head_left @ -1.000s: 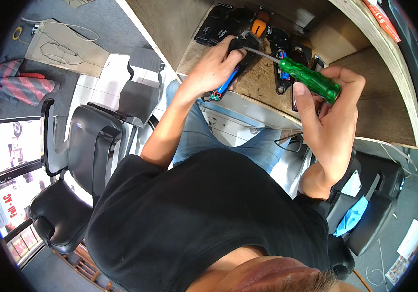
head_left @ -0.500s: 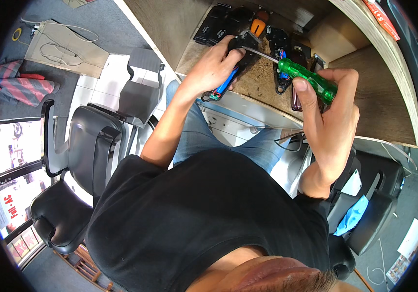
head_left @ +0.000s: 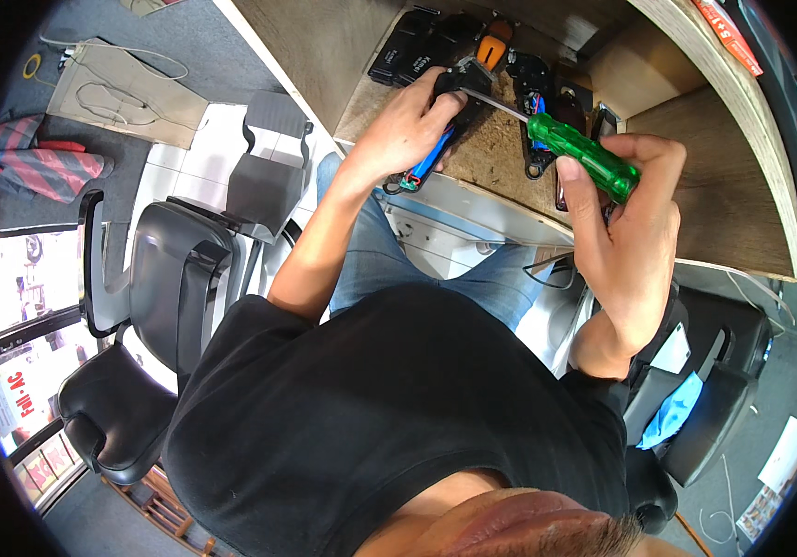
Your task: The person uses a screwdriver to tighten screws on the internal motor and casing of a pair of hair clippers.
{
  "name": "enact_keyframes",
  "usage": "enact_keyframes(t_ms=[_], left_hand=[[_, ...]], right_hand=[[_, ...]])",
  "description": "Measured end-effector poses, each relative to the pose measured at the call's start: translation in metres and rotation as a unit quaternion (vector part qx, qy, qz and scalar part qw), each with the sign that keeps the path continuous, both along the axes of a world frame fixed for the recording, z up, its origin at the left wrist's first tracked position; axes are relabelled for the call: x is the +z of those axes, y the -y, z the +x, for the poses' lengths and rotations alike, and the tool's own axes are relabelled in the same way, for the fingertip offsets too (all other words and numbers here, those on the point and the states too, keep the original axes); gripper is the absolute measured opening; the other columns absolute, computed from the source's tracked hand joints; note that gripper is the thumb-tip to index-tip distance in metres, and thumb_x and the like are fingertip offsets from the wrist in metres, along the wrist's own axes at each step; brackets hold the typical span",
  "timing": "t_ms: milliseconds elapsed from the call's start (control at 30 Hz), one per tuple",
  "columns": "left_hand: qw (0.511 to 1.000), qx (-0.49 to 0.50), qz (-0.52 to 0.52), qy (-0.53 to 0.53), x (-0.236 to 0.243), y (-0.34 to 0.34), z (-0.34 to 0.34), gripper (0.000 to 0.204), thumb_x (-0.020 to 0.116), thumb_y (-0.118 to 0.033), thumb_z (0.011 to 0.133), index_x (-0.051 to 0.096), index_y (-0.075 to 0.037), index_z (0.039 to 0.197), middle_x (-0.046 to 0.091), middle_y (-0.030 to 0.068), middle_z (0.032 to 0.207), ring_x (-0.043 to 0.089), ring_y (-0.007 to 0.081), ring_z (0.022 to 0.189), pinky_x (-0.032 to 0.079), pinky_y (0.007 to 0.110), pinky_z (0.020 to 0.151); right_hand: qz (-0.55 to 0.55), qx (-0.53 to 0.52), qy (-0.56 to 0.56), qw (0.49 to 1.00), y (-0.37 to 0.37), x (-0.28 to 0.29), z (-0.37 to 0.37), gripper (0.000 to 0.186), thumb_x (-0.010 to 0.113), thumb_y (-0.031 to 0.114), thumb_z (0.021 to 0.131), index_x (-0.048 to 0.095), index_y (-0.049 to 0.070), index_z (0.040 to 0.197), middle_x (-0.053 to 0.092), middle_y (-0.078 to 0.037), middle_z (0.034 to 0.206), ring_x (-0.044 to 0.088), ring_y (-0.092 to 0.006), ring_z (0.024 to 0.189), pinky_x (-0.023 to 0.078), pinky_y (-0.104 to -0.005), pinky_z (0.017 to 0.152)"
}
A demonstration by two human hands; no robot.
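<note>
My left hand (head_left: 406, 130) is closed around an opened black hair clipper (head_left: 431, 160), its long blue battery and some wiring exposed toward my body. The clipper's metal blade end points away from me. In my right hand (head_left: 629, 232) is a screwdriver with a green translucent handle (head_left: 577, 150), gripped between thumb and fingers. Its metal shaft slants left and reaches the clipper near the blade end, beside my left fingers. The tip's exact seat is too small to make out.
A second opened clipper (head_left: 536, 121) with a blue battery lies right of the held one. Black casing pieces (head_left: 408, 60) and an orange-and-black object (head_left: 491, 51) lie farther back. Wooden side panels (head_left: 719, 176) enclose the worktop, which bears scattered dark debris. A black chair (head_left: 176, 288) stands at left.
My right hand and the screwdriver handle have shifted slightly, and the handle has turned a little in my fingers. My left hand and the clipper stay in place.
</note>
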State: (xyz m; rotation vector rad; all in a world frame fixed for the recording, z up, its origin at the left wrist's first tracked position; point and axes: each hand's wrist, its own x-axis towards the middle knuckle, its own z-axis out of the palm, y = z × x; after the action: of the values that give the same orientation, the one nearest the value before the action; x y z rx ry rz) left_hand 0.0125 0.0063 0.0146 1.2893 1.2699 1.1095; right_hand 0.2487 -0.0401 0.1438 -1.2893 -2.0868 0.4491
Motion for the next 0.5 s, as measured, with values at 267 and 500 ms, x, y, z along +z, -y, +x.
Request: enact_keyframes(t_ms=[267, 500], left_hand=[[1.000, -0.005, -0.001, 0.012, -0.001, 0.000, 0.000, 0.058, 0.055, -0.029, 0.106, 0.046, 0.010, 0.149, 0.065, 0.0137, 0.068, 0.066, 0.0200, 0.051, 0.053, 0.036, 0.051], [1.000, 0.010, -0.006, 0.011, -0.005, -0.001, 0.000, 0.057, 0.055, -0.029, 0.106, 0.047, 0.010, 0.147, 0.065, 0.0130, 0.068, 0.066, 0.0201, 0.051, 0.053, 0.036, 0.051]], right_hand=[[0.069, -0.004, -0.019, 0.997, -0.009, -0.009, 0.002, 0.047, 0.081, 0.037, 0.098, 0.055, 0.003, 0.116, 0.069, -0.013, 0.067, 0.073, -0.0294, 0.057, 0.053, -0.0365, 0.053], [0.067, -0.048, 0.047, 0.995, -0.008, -0.002, 0.000, 0.046, 0.082, 0.036, 0.097, 0.056, 0.003, 0.116, 0.070, -0.014, 0.070, 0.075, -0.0290, 0.060, 0.053, -0.0372, 0.053]])
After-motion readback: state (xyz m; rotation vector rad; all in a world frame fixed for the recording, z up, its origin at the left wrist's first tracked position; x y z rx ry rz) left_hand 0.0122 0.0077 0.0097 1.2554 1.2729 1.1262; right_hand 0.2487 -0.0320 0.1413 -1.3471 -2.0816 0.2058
